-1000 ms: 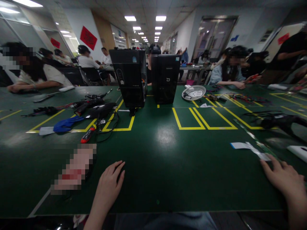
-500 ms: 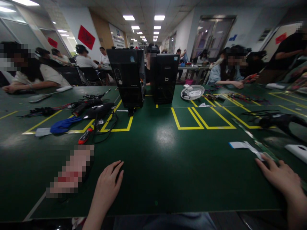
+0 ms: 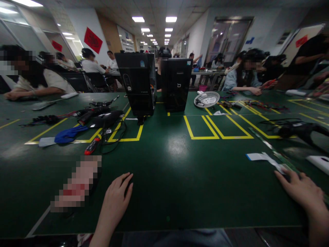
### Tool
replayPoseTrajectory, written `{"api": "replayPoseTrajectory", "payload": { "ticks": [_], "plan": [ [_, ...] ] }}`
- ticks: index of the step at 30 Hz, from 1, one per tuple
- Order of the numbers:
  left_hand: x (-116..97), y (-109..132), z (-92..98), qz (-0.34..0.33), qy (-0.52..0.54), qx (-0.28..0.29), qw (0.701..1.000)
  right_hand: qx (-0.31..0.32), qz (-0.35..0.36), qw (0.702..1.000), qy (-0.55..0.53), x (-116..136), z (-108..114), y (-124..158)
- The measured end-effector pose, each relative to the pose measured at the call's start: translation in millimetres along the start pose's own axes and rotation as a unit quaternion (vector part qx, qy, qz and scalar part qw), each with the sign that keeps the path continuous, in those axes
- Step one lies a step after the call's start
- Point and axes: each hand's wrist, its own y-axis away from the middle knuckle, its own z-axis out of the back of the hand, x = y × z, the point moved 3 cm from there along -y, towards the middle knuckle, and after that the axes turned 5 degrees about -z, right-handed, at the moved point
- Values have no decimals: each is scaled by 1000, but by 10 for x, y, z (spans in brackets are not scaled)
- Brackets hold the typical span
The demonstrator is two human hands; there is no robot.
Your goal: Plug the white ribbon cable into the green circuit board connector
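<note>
My left hand point(image 3: 117, 199) lies flat on the dark green table point(image 3: 174, 178) near its front edge, fingers stretched out and together, holding nothing. My right hand point(image 3: 302, 190) rests palm down at the right, fingers spread, its fingertips touching the near end of a white and green strip point(image 3: 269, 159) that lies on the table. A blurred pink object point(image 3: 77, 183) sits just left of my left hand.
Two black computer towers point(image 3: 138, 84) point(image 3: 177, 84) stand at mid table among yellow floor-tape boxes point(image 3: 203, 128). Cables, a red-handled screwdriver point(image 3: 91, 146) and a blue glove point(image 3: 68, 134) lie at left. A white basket point(image 3: 207, 99) sits behind. Black gear point(image 3: 299, 130) lies right. People sit around.
Almost nothing has changed. My right hand slid slightly left and nearer along the strip, and the view shifted a little.
</note>
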Motion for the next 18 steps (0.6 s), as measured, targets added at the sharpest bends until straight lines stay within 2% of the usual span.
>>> {"api": "replayPoseTrajectory", "payload": {
  "ticks": [7, 16, 18],
  "plan": [
    [-8, -8, 6, 1, -1, -2, 1000, 4, 8, 1000, -14, 10, 19, -5],
    [42, 6, -48, -7, -12, 8, 1000, 46, 5, 999, 26, -42, -39, -118],
    [42, 8, -49, -6, -9, 8, 1000, 36, 13, 999, 33, -53, -50, -135]
  ]
}}
